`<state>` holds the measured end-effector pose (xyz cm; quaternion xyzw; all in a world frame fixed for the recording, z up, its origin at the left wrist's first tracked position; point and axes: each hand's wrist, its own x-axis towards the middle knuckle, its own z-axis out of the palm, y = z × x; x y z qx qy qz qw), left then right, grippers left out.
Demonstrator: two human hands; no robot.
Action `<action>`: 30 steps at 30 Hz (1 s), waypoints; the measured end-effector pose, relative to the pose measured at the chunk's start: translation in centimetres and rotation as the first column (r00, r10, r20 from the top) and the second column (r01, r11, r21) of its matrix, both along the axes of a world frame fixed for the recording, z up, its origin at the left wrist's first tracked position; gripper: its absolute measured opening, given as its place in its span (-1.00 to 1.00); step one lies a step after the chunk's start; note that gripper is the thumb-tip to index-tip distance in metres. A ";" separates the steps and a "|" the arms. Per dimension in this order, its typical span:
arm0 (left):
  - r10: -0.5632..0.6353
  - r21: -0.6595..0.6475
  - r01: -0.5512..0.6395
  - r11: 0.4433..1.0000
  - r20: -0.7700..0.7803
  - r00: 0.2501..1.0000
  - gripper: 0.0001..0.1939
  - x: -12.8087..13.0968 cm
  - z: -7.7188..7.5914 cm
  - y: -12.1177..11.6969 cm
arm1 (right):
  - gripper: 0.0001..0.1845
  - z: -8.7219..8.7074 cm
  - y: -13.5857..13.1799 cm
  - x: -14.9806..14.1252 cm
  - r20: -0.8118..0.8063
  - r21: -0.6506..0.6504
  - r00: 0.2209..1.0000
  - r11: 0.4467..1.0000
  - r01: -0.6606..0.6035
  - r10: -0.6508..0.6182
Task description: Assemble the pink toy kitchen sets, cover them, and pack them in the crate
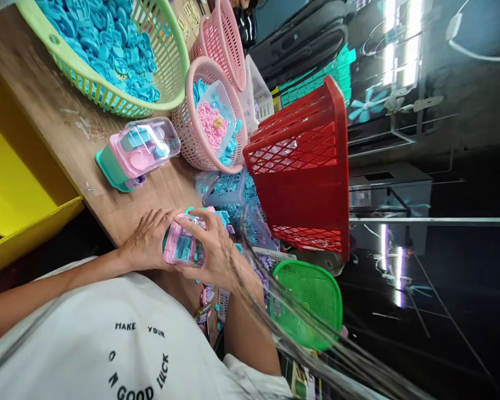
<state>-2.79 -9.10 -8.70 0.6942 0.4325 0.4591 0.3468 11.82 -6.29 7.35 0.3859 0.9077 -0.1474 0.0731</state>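
Observation:
My left hand (148,239) is closed around one side of a small pink toy case (175,241) with a clear cover and turquoise parts inside. My right hand (212,250) grips the other side, its fingers spread over the clear cover. Part of the case is hidden by the fingers. Beyond my hands, on the wooden table (108,214), stands a similar toy case (127,153) with a turquoise base, pink body and clear lid. Small turquoise and lilac parts lie past my right hand, partly covered by it.
A light-green basket (179,83) holds many blue plastic parts. Close by are a pink basket (187,141) of pink and blue pieces, a red crate (300,194), a green basket (308,305) and a yellow bin (33,161). Dark strands cross the view at lower right.

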 end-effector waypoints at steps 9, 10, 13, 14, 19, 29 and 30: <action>-0.035 -0.036 0.035 0.999 -0.015 0.999 0.22 -0.3 0.6 0.2 | 0.13 -1.6 0.1 2.4 -0.241 -0.064 0.970 0.998 0.004 -0.019; -0.040 -0.041 0.039 0.998 -0.017 0.999 0.22 -0.3 0.7 0.3 | 0.09 -1.7 -0.1 2.5 -0.254 -0.063 0.966 0.998 0.020 -0.036; -0.043 -0.053 0.041 0.998 -0.035 0.998 0.20 -0.5 0.9 0.4 | 0.04 -1.5 -0.7 2.2 -0.244 -0.017 0.968 0.998 0.058 -0.061; -0.048 -0.054 0.045 0.998 -0.040 0.998 0.20 -0.5 0.9 0.4 | 0.06 -1.3 -0.7 1.9 -0.221 0.006 0.973 0.998 0.062 -0.059; -0.069 -0.049 0.067 0.997 -0.035 0.997 0.22 -0.6 0.9 0.4 | 0.07 0.0 1.4 1.5 -0.133 -0.039 0.991 0.999 -0.029 0.024; -0.048 -0.045 0.045 0.998 -0.062 0.997 0.22 -0.3 0.5 0.3 | 0.11 -0.8 1.4 2.6 -0.200 -0.082 0.978 0.996 0.038 -0.053; -0.045 -0.043 0.042 0.998 -0.069 0.997 0.23 -0.2 0.5 0.3 | 0.09 -0.8 0.9 2.3 -0.175 -0.042 0.983 0.998 0.048 -0.054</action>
